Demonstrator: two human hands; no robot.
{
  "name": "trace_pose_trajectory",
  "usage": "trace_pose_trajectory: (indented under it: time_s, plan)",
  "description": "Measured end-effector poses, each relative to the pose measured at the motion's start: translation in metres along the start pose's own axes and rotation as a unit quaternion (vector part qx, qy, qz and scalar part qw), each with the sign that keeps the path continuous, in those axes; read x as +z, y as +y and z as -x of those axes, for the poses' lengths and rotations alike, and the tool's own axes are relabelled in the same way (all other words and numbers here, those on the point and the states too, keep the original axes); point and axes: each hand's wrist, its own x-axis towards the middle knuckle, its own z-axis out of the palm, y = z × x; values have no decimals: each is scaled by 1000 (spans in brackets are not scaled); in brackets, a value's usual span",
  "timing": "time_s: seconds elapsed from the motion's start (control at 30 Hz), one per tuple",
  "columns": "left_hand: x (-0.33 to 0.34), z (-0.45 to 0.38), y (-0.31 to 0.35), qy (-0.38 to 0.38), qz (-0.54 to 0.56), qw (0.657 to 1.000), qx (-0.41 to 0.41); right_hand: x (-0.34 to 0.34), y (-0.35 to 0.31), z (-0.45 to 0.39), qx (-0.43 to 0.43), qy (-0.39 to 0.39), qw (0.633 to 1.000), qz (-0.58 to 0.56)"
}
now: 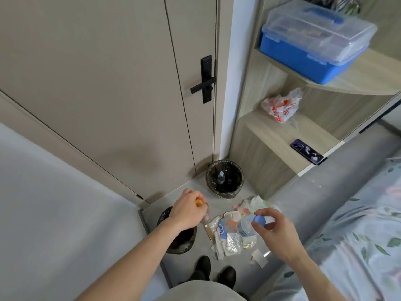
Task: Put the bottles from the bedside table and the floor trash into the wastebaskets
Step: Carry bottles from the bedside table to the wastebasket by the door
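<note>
Left hand (188, 211) grips an orange-capped clear plastic bottle (205, 210) above the near black-lined wastebasket (184, 240); right hand (274, 228) pinches a blue-capped clear bottle (249, 224) (fingers curled round it).

Blue storage box (312, 51), plastic bag (282, 106) and phone (306, 151) on shelves.

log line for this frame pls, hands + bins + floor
left hand: holds orange-capped bottle over near wastebasket | right hand: holds blue-capped bottle | far wastebasket: one bottle inside | floor trash: not yet picked up

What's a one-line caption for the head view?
Left hand and right hand each hold a bottle above floor trash, near two wastebaskets.
</note>
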Motion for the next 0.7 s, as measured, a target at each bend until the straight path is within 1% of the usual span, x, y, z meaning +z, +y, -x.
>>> trace_pose_trajectory:
  time_s: [0.13, 0.27, 0.37, 0.57, 0.7]
  plan:
    - [5, 1, 17, 22, 19, 1000, 3, -9, 12, 0, 7, -2, 1000, -7]
    - [19, 6, 25, 1, 12, 1000, 13, -13, 19, 1, 9, -3, 1000, -29]
    - [27, 0, 31, 3, 18, 1000, 14, -20, 20, -2, 6, -3, 999, -44]
    - [19, -33, 43, 20, 15, 1000, 19, -34, 10, -25, 5, 19, 999, -49]
    - [8, -69, 41, 14, 14, 1000, 19, -34, 2, -50, 10, 20, 999, -39]
